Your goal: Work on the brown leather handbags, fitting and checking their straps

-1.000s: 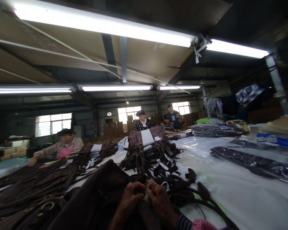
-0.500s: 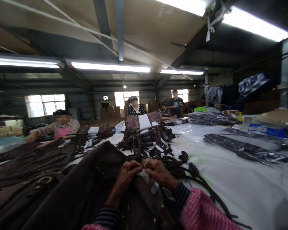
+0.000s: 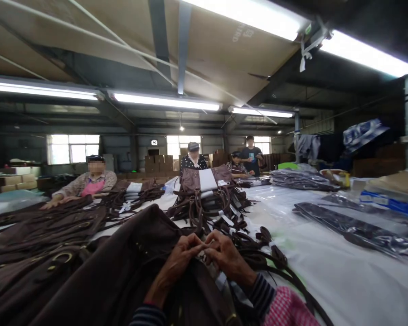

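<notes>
A: Item one: brown bag (image 3: 129, 258), near centre on the worktop (image 3: 353, 280), soft, its bulk left of the hands. Hazard?

B: Could sag or slide leftward; probable cause, its own limp weight.

A: Item two: left hand (image 3: 187, 249) and right hand (image 3: 224, 253), one each.

B: Both narrowed to a fingertip pinch, tips meeting, on a pale piece (image 3: 201, 256) at the bag's upper edge. Make of piece: too small to tell. Could slip free; cause, so little to grip.

A: Item three: dark straps (image 3: 279, 256), loose heap, just right of the right hand.

B: Could snag the checked sleeve (image 3: 287, 308); cause, loops lying close beside it.

A: Item four: flat brown bags (image 3: 68, 222), spread at left.

B: Could be dragged out of line, should item one shift; they lie alongside.

A: Item five: stack of bags (image 3: 189, 181), far centre, white band.

B: Could topple if its trailing handles are pulled.

A: Item six: plastic-wrapped goods (image 3: 340, 226), right.

B: Slight risk; well apart from both hands.
</notes>
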Available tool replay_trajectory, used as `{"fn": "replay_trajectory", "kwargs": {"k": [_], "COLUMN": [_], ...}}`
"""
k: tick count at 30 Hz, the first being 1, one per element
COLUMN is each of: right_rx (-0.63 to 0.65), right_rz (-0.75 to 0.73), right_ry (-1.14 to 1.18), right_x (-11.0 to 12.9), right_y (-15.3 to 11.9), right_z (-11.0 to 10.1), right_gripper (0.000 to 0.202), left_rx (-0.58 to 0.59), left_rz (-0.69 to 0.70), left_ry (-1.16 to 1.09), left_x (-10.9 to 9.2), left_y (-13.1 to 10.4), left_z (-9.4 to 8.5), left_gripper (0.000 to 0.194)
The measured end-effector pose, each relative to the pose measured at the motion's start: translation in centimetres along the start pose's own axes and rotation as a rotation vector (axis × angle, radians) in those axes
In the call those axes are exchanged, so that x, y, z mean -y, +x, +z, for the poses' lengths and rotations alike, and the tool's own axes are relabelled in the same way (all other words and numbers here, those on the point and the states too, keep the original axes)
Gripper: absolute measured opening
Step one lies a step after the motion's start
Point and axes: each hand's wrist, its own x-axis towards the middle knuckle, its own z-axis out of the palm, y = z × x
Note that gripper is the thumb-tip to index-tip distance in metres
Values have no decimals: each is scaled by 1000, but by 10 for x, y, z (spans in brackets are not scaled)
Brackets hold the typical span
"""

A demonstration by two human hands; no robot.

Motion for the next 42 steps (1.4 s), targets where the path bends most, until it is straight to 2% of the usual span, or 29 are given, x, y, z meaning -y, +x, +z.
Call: {"fn": "replay_trajectory", "kwargs": {"k": [3, 5, 7, 11, 14, 17, 22, 26, 28, 31, 37, 42], "right_rx": [27, 71, 81, 42, -23, -96, -182, -232, -255, -257, -203, -227], "right_rz": [21, 23, -13, -53, -29, -47, 19, 83, 96, 110, 100, 116], "right_ry": [50, -8, -210, -698, -814, -663, -129, 280, 391, 404, 311, 312], "right_x": [-2, 3, 10, 25, 28, 25, 19, 15, 14, 11, 4, 4], "right_y": [1, -1, -2, -4, -4, -3, 2, 3, 2, 0, 0, -1], "right_z": [-1, -6, -13, -28, -35, -36, -23, -10, -7, -5, -3, -3], "right_gripper": [12, 9, 4, 15, 17, 15, 19, 39, 43, 43, 45, 41], "left_rx": [57, 64, 67, 50, 31, -5, -40, -18, -9, -21, -55, -23], "left_rz": [16, 19, 18, 17, 11, 1, 10, 12, -3, -23, -37, -30], "left_ry": [-57, -27, 59, 210, 240, 246, 226, 28, -98, -174, -176, -203], "left_x": [1, 1, 0, -2, -3, -2, 1, 5, 5, 5, 2, -5], "left_y": [0, 0, -1, -2, -1, -1, 0, 2, 3, 3, 0, -2], "left_z": [0, 0, 1, 3, 5, 6, 7, 6, 6, 6, 7, 6], "left_gripper": [33, 32, 31, 26, 25, 27, 30, 38, 40, 41, 41, 39]}}
